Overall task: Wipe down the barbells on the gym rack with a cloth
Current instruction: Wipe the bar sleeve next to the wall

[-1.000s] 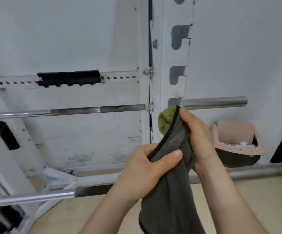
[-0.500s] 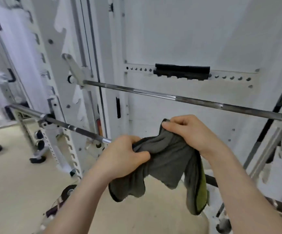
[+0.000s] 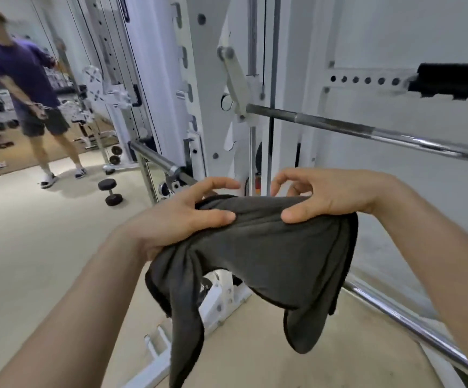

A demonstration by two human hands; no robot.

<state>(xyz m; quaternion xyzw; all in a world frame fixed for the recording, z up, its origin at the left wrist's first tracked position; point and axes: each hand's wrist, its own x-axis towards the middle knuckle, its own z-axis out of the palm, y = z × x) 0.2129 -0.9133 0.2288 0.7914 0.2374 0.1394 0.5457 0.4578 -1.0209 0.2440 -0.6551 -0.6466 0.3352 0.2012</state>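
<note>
You hold the cloth (image 3: 269, 247) stretched between both hands. Your left hand (image 3: 179, 219) has its left end, thumb pressed on the near face and fingers loosely spread over the far edge. Your right hand (image 3: 330, 194) has its right end likewise, fingers half curled; neither grip is tight. The rest of the cloth hangs in two folds. Directly behind the cloth runs the lower barbell (image 3: 412, 327). Its long axis slants from the rack upright (image 3: 216, 107), beyond the cloth's left end, down to the near right of the cloth. Contact between cloth and bar cannot be determined, because the cloth hides that stretch. Judgement: the bar lies just beyond both hands, with the left hand nearer its rack end. The upper barbell (image 3: 367, 128) runs above and beyond the cloth, well apart. A dumbbell (image 3: 110, 191) and another person (image 3: 28, 79) are far left of the cloth.
</note>
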